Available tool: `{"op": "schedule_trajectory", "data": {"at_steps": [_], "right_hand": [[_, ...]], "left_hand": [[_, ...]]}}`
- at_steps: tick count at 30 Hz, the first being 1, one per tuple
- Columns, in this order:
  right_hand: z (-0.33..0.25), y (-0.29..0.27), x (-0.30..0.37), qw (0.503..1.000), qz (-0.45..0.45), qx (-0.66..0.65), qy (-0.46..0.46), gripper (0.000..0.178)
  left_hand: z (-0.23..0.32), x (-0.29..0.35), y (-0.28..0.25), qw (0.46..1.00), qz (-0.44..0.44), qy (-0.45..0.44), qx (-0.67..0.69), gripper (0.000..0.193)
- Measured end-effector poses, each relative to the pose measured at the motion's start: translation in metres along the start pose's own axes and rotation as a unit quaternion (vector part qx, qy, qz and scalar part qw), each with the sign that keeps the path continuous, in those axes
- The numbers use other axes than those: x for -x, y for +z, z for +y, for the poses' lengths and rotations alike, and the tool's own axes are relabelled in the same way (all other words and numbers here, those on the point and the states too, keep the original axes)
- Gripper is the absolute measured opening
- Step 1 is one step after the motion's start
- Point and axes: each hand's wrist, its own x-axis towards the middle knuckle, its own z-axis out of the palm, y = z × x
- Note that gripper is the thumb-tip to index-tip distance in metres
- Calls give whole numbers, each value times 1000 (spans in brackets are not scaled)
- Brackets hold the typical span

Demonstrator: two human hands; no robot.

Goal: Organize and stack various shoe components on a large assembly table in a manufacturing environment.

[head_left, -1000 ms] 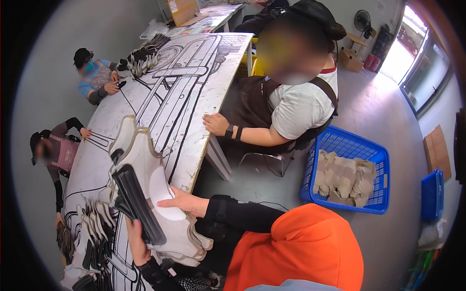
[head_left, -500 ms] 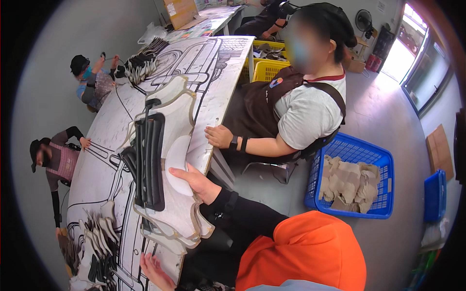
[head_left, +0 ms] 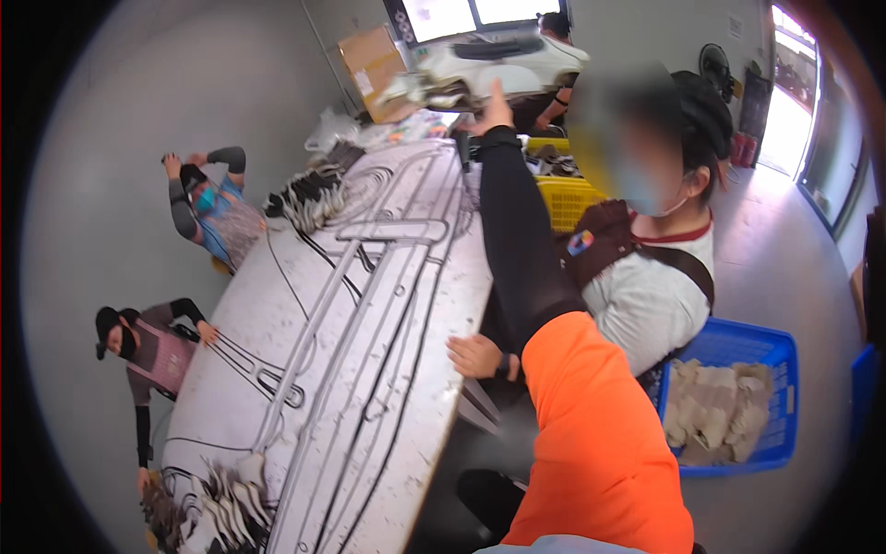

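Note:
My right arm, in an orange sleeve with a black forearm cover, stretches far forward across the table. At its end my right hand [head_left: 496,112] is closed on a stack of pale cut panels [head_left: 461,74], held up beyond the table's far end. A black padded strip [head_left: 486,49] lies across the top panel, which also has a smooth white curved patch. The stack is smeared by motion. My fingers are partly hidden beneath it, while the thumb shows on top. My left hand is out of view.
Line drawings cover the long white table [head_left: 369,388]. Several pale and black pieces [head_left: 309,198] are bunched at its far left, more [head_left: 226,508] at the near left. A co-worker's hand [head_left: 475,355] rests on the right edge. A blue basket [head_left: 784,406] holds beige pieces; yellow crates [head_left: 568,203] stand beyond.
My right hand has carried the stack from the near table to beyond its far end. My left hand has left the view. A co-worker at the far left has raised both arms.

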Motion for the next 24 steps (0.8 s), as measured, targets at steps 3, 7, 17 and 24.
{"op": "schedule_trajectory", "data": {"at_steps": [3,7,17,24], "right_hand": [[25,39,-4,993,97,59,-33,61],[77,-5,46,966,-181,100,-156,18],[256,-92,430,879,-412,178,159,6],[284,-135,595,730,-572,273,255,12]], "left_hand": [[12,23,-22,997,27,-32,66,19],[-178,-60,-108,955,-57,291,-21,20],[84,20,-32,991,82,102,-43,36],[31,-25,-91,976,122,118,133,57]]}}
